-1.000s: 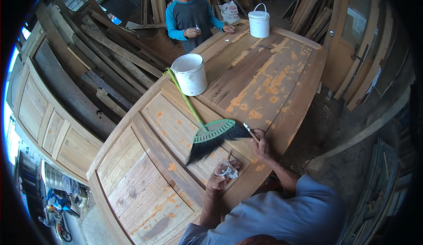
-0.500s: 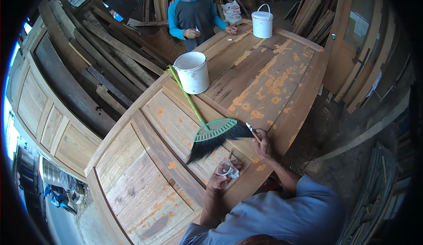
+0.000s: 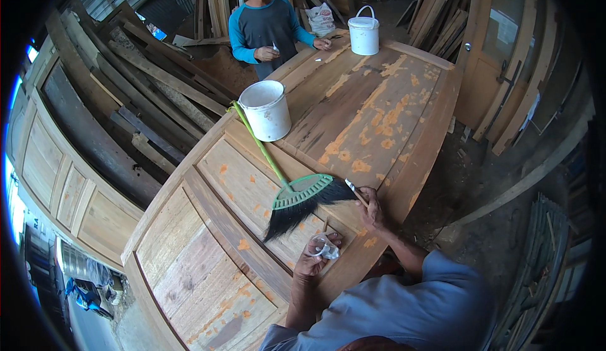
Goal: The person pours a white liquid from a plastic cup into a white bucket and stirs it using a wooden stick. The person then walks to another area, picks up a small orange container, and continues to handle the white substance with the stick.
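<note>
My left hand is wrapped around a small clear plastic cup, whose contents I cannot make out. A thin stick shows just beyond the cup's rim. In my right hand is a slim wooden-handled tool with a whitish tip, pointed away from me; its exact kind is unclear. Both hands are over the near edge of a large panelled wooden door lying flat, blotched with orange patches. A broom with a green head and black bristles lies close beyond my hands.
An open white bucket stands by the broom's handle, and a lidded white pail at the far end. Across the door, a person holds a small white object. Planks lean at left; a door stands at right.
The whole view has shifted slightly, so the door, buckets and broom appear a little farther left. Both hands keep their grips, with little movement relative to the door.
</note>
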`<act>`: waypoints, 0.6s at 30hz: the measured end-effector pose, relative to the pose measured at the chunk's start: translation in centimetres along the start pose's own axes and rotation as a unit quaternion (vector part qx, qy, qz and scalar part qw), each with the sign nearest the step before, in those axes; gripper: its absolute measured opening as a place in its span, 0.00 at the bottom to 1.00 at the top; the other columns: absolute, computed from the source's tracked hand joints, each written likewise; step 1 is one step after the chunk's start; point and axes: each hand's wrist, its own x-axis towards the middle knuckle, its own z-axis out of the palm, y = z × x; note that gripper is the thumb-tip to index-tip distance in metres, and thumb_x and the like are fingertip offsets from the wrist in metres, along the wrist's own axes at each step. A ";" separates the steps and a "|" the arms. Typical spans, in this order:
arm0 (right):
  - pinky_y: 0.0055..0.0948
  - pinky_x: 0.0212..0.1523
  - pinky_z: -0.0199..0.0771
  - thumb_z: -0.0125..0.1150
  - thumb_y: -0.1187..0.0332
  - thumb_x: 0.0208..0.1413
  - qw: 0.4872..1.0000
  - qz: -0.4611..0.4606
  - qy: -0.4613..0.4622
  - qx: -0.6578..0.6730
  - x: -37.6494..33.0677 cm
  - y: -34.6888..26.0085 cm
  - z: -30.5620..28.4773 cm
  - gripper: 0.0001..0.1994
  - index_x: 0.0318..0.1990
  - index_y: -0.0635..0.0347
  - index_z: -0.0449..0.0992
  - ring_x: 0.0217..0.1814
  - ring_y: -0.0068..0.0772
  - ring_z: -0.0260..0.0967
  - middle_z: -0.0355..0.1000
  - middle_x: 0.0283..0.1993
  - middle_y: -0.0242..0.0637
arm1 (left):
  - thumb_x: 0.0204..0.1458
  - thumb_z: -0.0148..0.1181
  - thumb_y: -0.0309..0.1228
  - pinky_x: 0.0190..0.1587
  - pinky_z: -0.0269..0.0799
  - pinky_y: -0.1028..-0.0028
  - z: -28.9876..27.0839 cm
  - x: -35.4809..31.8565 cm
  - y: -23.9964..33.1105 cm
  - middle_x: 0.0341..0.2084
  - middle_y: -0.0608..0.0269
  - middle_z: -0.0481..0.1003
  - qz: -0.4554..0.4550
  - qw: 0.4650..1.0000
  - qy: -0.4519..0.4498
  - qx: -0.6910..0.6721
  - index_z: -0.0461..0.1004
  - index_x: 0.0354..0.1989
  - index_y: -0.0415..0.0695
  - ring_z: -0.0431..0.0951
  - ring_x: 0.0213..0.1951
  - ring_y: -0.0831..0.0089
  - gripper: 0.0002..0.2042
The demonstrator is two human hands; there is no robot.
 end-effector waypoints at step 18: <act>0.42 0.54 0.71 0.58 0.62 0.66 1.000 -0.006 0.001 -0.003 0.1 0.6 0.3 0.24 0.62 0.65 0.60 0.51 0.44 0.71 0.67 0.54 0.51 | 0.50 0.74 0.30 0.68 0.66 0.58 0.0 0.0 0.3 0.65 0.45 0.66 -0.008 1.000 -0.002 0.000 0.61 0.68 0.35 0.70 0.65 0.53 0.38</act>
